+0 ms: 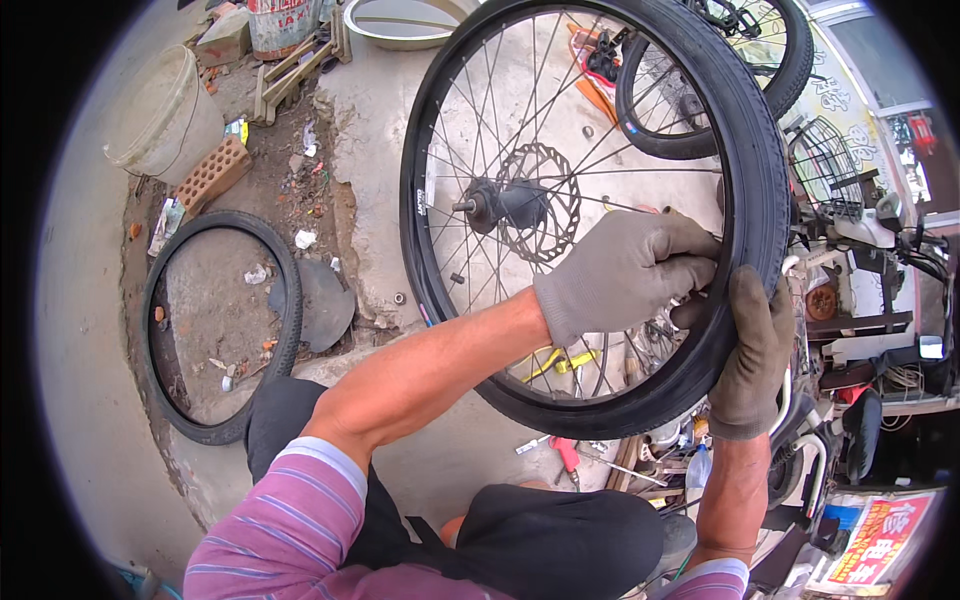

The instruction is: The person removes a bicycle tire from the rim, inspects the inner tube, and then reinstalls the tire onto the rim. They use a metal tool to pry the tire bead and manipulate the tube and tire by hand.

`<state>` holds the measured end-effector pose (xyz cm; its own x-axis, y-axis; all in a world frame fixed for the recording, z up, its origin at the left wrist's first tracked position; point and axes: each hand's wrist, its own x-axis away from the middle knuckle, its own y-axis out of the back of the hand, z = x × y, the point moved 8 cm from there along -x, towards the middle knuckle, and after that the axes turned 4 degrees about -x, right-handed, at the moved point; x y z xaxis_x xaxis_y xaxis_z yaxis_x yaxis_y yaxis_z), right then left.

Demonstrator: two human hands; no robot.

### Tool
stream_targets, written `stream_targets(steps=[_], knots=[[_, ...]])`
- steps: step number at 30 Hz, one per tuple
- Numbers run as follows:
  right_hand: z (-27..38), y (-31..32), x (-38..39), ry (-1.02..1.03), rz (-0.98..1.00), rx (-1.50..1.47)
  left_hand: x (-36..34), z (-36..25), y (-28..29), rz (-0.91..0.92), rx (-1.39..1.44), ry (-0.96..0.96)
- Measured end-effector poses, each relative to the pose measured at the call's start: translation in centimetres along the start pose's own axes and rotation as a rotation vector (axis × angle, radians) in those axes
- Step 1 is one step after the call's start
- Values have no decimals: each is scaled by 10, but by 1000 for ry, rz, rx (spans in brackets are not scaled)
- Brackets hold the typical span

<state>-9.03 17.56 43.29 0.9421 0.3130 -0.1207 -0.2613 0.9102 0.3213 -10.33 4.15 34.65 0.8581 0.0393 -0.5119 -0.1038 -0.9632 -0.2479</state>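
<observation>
A person crouches over a bicycle wheel, held upright in front of their knees. The left hand, in a grey glove, reaches across from the lower left with the forearm bare and the striped sleeve pushed up. Its fingers curl over the inner edge of the rim on the wheel's right side, pressing where the black tyre meets the rim; the grip is clenched on that edge. The right hand, in a darker glove, comes up from below and wraps around the outside of the tyre just under the left hand, its grip grasping the tyre. The two hands almost touch.

Inside the wheel, thin spokes run to a hub with a brake disc beside it, left of the hands.

On the concrete floor to the left lies a loose tyre, flat, with a brick and a pale bucket beyond it. A second wheel stands behind the first, upper right. Small tools lie on the floor below the wheel, near the person's dark trousers. Parked bikes with a wire basket crowd the right edge.
</observation>
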Motion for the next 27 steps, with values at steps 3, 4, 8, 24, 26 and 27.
stream_targets(steps=[3, 4, 8, 24, 26, 27], knots=[[70, -17, -10, 91, -10, 335, -10, -47, 16, -192, 4, -245], [87, -29, -13, 166, 59, 419, -15, -47, 19, -229, 85, -195], [114, -61, -21, 466, 45, 781, -23, -49, 32, -305, 228, -196], [139, -48, -27, 711, -38, 1217, -29, -54, 38, -45, -56, -184], [146, -45, -29, 868, -83, 1213, -33, -52, 40, -21, -47, -153], [151, -47, -29, 985, -104, 1266, -34, -51, 40, 0, -4, -154]])
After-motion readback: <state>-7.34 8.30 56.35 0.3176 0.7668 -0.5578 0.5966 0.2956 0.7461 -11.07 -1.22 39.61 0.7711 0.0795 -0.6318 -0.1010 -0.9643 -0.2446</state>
